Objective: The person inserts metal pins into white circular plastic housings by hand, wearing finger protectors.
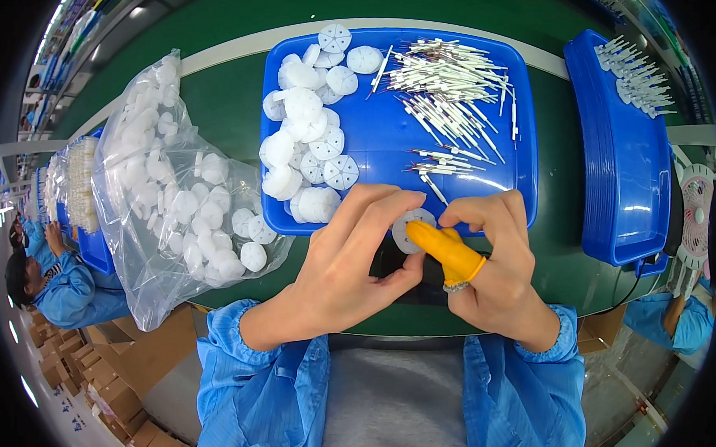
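Close to the tray's near edge, my left hand (352, 264) pinches the rim of a round white plastic disc (402, 238) between thumb and fingers. My right hand (494, 264) is closed at the disc's other side. Its thumb wears a yellow finger cot (450, 254) and presses on the disc's face, while the index finger curls above. Whether anything small sits under that thumb cannot be seen. Just beyond both hands stands a blue tray (367, 196). Similar slotted discs (303, 111) are piled on its left, and thin white sticks with dark reddish ends (450, 73) lie on its right.
A clear plastic bag (147, 275) of white discs lies left of the tray on the green table (224, 112). Stacked blue trays (623, 209) stand at right, the top one holding assembled pieces (633, 75). Beyond them is a pink-and-white fan (696, 212). Co-workers (72, 284) sit at both sides.
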`<action>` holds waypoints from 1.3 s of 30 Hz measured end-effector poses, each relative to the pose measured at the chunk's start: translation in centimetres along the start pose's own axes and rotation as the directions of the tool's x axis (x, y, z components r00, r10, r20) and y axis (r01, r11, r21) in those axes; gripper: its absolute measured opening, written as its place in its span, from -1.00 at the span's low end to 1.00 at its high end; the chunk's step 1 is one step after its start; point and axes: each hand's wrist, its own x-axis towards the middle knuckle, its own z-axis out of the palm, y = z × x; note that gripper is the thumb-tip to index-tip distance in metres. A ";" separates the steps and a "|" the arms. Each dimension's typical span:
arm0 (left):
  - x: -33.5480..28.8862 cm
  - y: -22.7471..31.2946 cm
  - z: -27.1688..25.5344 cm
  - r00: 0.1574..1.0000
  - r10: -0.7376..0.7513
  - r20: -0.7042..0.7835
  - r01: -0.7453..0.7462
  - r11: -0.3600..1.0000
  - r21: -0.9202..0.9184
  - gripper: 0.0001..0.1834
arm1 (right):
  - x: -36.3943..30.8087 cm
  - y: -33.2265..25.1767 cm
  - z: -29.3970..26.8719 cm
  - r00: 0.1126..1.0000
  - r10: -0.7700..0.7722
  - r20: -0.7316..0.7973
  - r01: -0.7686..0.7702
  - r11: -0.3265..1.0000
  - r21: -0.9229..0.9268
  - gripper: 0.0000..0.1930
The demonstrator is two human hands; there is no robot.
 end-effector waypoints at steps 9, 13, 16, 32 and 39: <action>0.0 0.0 0.0 1.000 0.010 -0.007 -0.010 1.000 0.002 -0.28 | 0.3 0.0 -0.1 0.997 -0.068 0.041 0.067 0.998 0.020 -0.60; -0.1 -0.2 -0.1 1.000 -0.010 -0.006 0.010 1.000 -0.005 -0.27 | 0.2 -0.1 -0.1 0.995 -0.086 0.055 0.084 0.996 0.034 -0.59; 0.0 -0.3 -0.1 1.000 -0.014 -0.013 0.014 1.000 -0.018 -0.27 | 0.0 -0.3 -0.8 1.000 -0.024 0.000 0.024 0.998 0.054 -0.55; 0.0 -0.2 -0.3 0.998 -0.055 -0.009 0.055 0.998 -0.027 -0.25 | -0.2 -0.6 -0.7 0.998 -0.045 0.034 0.046 0.999 -0.008 -0.51; 0.0 -0.2 -0.2 0.999 -0.028 -0.019 0.028 1.000 -0.007 -0.26 | -0.1 -0.5 0.0 1.000 0.002 0.026 -0.002 1.000 0.015 -0.40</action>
